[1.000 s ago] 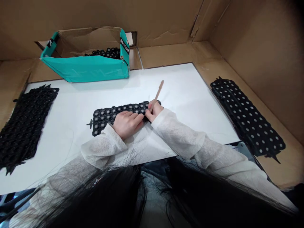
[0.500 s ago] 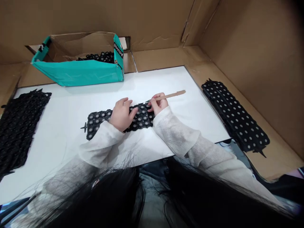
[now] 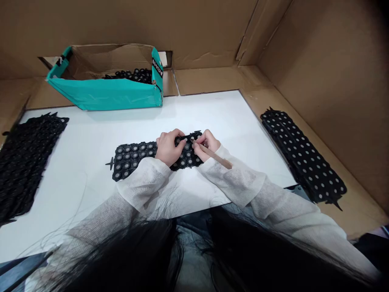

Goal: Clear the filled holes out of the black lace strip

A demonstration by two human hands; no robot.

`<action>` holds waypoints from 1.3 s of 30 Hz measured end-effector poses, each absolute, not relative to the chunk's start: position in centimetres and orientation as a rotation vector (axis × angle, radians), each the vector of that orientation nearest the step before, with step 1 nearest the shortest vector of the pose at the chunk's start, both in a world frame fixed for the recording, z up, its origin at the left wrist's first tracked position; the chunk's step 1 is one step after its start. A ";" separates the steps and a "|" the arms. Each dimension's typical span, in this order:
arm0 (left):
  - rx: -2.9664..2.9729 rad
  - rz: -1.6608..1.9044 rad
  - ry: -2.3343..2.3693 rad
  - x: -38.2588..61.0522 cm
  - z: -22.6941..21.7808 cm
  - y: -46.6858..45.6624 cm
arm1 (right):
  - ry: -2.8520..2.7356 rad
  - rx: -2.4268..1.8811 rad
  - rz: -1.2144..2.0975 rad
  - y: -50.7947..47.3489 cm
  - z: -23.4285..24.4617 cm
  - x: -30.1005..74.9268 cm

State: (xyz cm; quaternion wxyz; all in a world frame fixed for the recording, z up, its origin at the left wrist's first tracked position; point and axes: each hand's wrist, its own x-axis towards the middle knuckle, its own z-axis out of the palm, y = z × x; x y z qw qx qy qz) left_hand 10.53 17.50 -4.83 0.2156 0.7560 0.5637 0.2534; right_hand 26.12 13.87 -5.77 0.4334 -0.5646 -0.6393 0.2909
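There, the black studded strip lay flat at mid bench, my left hand pinching its far edge, my right hand gripping a wooden stick against it, dotted sheets well right, black pile left, teal box behind.

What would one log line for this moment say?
left hand: pinching black grid strip | right hand: holding wooden stick, tip at strip | surface: white board

Both hands on black mat, R grip w/ wooden stick
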 end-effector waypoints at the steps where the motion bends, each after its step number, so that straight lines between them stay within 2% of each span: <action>1: 2.072 0.757 1.525 10.5 -4.9 17.5 | -1.613 -1.405 0.721 13.8 -5.7 26.2; 6: 1.851 0.907 1.356 10.2 -5.5 18.0 | -1.662 -1.403 0.752 13.4 -5.1 26.2; 11: 1.723 0.862 1.424 10.3 -5.6 18.3 | -1.694 -1.407 0.760 13.2 -4.6 26.2; 20: 1.774 0.798 1.398 10.3 -5.4 18.3 | -1.775 -1.387 0.768 13.7 -5.0 26.4; 25: 1.849 0.811 1.364 10.1 -5.3 18.1 | -1.758 -1.481 0.669 14.4 -5.3 25.4; 32: 1.936 0.770 1.425 9.9 -5.5 18.0 | -1.443 -1.454 0.893 13.5 -5.2 26.6; 39: 2.123 0.477 1.363 9.2 -4.5 18.3 | -1.710 -1.450 0.853 12.5 -5.0 27.6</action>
